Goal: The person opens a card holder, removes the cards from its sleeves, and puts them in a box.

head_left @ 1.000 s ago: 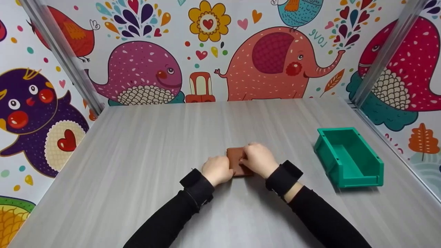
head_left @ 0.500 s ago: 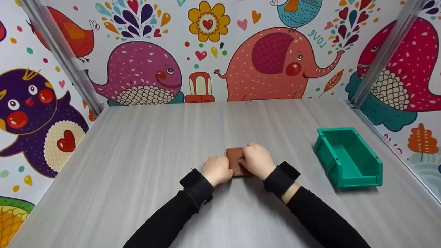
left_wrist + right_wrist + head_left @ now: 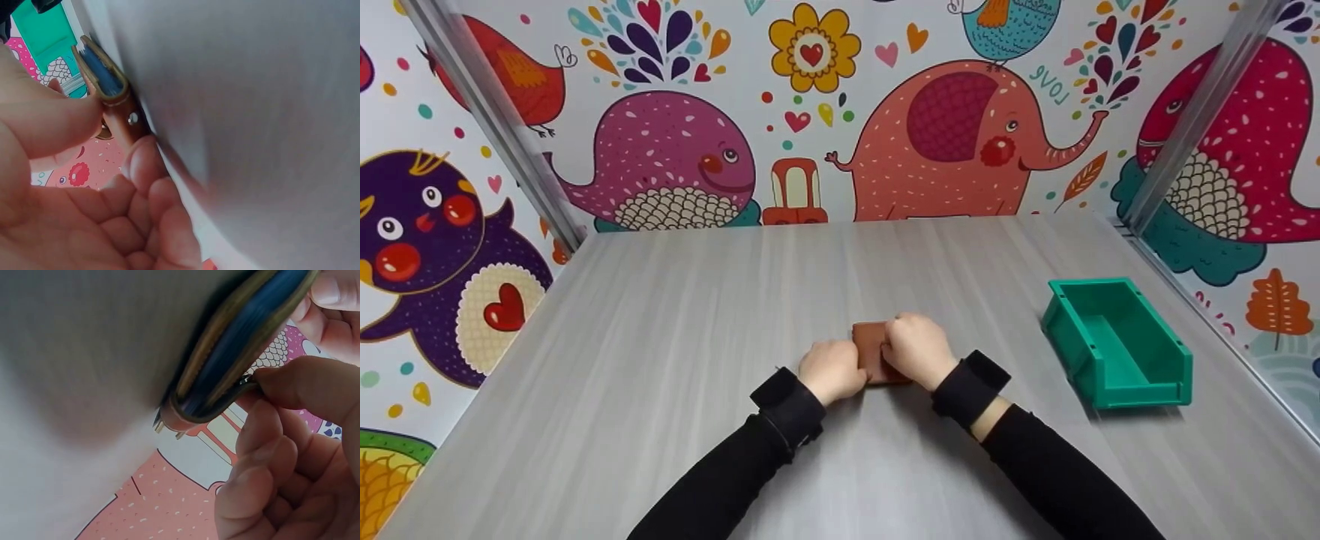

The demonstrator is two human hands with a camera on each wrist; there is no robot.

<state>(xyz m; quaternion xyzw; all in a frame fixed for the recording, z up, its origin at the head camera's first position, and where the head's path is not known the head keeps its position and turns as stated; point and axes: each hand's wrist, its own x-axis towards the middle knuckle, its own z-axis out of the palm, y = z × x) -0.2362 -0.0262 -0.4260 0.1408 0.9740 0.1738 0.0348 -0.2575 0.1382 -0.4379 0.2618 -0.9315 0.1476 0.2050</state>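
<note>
A small brown leather card holder lies mid-table between both hands. In the left wrist view, its spine carries a metal stud, and blue inner sleeves show between the covers. My left hand pinches the spine side between thumb and forefinger, its other fingers curled. On the opposite side, my right hand pinches the end of the closing strap with thumb and forefinger. A metal snap shows right at that thumb's tip in the right wrist view. The strap bends round the holder's open edge, standing away from the cover.
To the right on the table stands a green plastic bin, its low front turned toward me. Walls with printed cartoon animals close off the back and both sides, with metal posts at the corners.
My right hand has shifted slightly left over the card holder, its fingertips now hiding the small detail seen there before. The left hand and the holder stay where they were.
</note>
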